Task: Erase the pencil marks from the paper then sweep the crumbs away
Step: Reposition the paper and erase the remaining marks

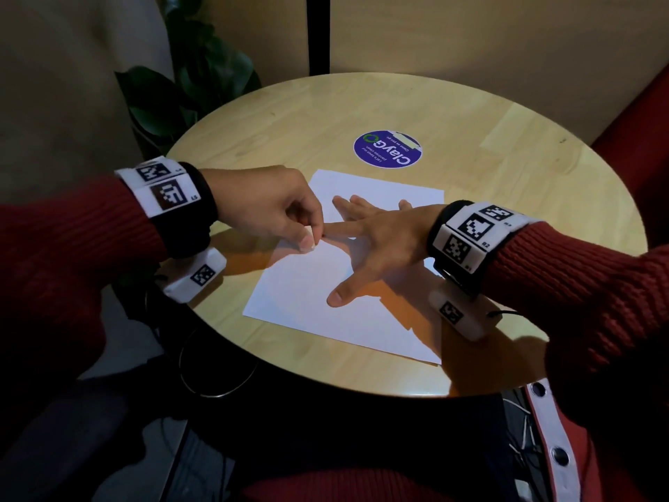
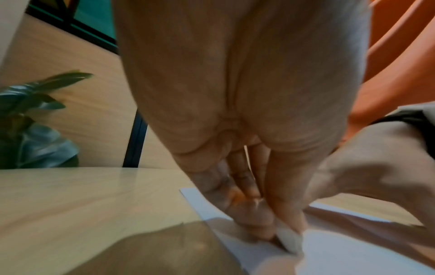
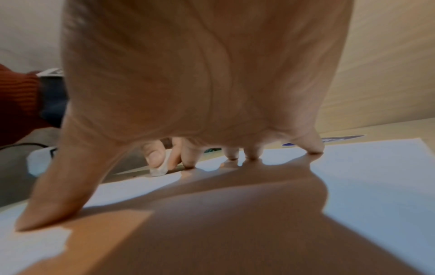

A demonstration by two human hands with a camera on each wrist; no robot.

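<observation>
- Round wooden worktop [image 1: 452, 114] carries the white paper [image 1: 325, 302], which I take as landmark; a purple sticker [image 1: 387, 149] lies just beyond its far edge.
- My left hand [image 1: 268, 204] sits at the paper's left edge, its grip pinched on a small white eraser [image 1: 307, 240], held steeply with its lower end on the sheet.
- My right hand [image 1: 376, 240] lies across the paper's middle, fingers spread and straight, pressing it flat; its forefinger tip is just beside the eraser.
- No pencil marks or crumbs resolve; I judge erasing in progress.
</observation>
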